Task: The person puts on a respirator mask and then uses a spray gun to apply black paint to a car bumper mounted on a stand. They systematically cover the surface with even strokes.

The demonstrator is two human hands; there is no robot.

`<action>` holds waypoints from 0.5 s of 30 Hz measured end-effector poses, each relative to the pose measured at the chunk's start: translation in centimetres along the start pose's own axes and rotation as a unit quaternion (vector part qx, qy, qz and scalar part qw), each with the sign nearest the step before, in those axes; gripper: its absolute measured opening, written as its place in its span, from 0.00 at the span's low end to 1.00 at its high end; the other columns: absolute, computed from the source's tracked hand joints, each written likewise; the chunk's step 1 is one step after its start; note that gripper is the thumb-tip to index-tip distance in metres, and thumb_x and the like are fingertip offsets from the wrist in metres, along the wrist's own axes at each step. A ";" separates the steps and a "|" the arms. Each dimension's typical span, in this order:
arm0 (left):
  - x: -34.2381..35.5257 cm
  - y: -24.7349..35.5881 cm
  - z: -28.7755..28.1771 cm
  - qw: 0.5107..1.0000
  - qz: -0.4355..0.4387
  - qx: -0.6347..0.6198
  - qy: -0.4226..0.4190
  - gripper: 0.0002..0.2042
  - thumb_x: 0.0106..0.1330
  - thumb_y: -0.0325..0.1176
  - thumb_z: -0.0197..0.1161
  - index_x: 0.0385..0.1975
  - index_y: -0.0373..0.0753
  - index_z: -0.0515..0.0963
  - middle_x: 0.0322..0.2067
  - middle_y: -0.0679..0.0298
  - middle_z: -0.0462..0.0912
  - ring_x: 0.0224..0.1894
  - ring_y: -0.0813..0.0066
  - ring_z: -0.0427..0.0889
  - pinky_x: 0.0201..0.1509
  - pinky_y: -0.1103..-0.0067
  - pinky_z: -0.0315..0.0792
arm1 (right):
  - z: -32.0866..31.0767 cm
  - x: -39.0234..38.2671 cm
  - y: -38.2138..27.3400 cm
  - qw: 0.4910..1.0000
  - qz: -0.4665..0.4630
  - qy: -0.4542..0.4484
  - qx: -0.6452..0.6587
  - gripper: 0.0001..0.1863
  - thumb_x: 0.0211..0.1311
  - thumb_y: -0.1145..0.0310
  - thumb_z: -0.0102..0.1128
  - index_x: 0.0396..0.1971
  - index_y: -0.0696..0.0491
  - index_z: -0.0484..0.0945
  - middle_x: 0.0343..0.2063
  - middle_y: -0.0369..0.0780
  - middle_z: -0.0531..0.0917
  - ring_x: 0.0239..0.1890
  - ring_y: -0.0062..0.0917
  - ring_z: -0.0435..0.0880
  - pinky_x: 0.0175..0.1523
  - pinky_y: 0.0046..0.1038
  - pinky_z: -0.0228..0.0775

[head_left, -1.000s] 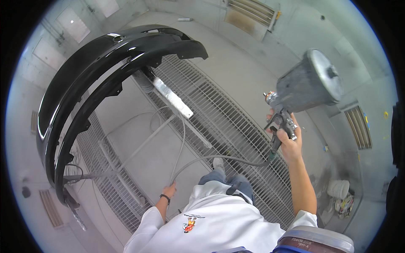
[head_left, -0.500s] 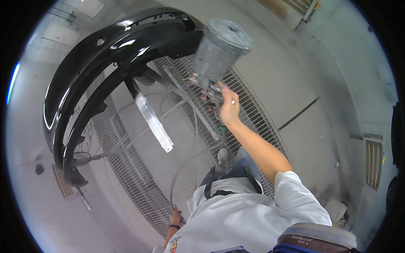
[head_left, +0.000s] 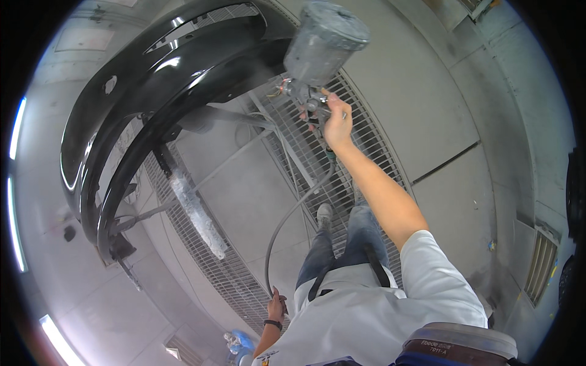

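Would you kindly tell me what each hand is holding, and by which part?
The right hand holds the spray gun by its handle; the left hand holds the hose at the lower end of its visible curve.

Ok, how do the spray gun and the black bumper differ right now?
The spray gun is grey, its cup dull and stained; the bumper is glossy black.
The spray gun is compact, with a rounded cup on top; the bumper is a long, curved shell with openings.
The spray gun is gripped in the right hand; neither of the hands touches the bumper.
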State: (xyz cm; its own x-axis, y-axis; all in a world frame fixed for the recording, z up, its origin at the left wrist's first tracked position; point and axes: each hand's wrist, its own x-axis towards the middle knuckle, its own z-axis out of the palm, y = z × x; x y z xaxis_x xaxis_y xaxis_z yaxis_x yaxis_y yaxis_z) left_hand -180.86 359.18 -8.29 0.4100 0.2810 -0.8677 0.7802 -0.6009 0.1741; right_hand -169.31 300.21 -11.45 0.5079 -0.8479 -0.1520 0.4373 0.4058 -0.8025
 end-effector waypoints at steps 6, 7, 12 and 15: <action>-0.2 0.8 1.3 0.999 -0.005 0.039 0.032 0.35 0.67 0.71 0.57 0.20 0.39 0.76 0.11 0.73 0.61 0.12 0.80 0.60 0.19 0.78 0.59 | -6.3 2.2 0.4 0.998 0.020 0.051 -0.006 0.32 0.77 0.49 0.36 0.57 0.64 0.73 0.35 0.50 0.86 0.32 0.34 0.87 0.25 0.30 0.74; -0.2 1.1 1.4 0.998 -0.004 0.047 0.037 0.34 0.66 0.71 0.57 0.20 0.40 0.76 0.11 0.73 0.62 0.12 0.80 0.61 0.19 0.78 0.59 | -7.0 2.6 0.8 0.998 0.023 0.064 -0.008 0.32 0.77 0.49 0.36 0.56 0.64 0.73 0.35 0.50 0.86 0.32 0.34 0.87 0.25 0.30 0.74; -0.4 2.8 1.6 1.000 -0.010 0.015 0.003 0.33 0.68 0.69 0.56 0.20 0.40 0.75 0.10 0.71 0.63 0.12 0.78 0.62 0.19 0.78 0.60 | -9.8 5.1 3.5 0.991 0.047 0.125 0.008 0.30 0.77 0.49 0.35 0.51 0.62 0.75 0.33 0.49 0.86 0.31 0.33 0.87 0.23 0.30 0.74; -0.7 3.4 1.5 1.000 -0.015 0.004 0.005 0.31 0.71 0.67 0.55 0.20 0.43 0.72 0.12 0.72 0.61 0.14 0.77 0.61 0.21 0.78 0.59 | -10.8 7.2 5.2 0.986 0.052 0.157 0.016 0.28 0.77 0.51 0.35 0.47 0.61 0.77 0.30 0.48 0.86 0.29 0.32 0.87 0.22 0.30 0.74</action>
State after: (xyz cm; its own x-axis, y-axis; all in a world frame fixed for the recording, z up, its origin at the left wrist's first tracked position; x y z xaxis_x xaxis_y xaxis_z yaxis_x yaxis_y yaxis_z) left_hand -179.24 355.85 -7.76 0.3903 0.3063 -0.8682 0.7883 -0.5984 0.1432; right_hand -171.33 292.56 -22.95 0.2977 -0.8635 -0.4071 0.4205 0.5015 -0.7561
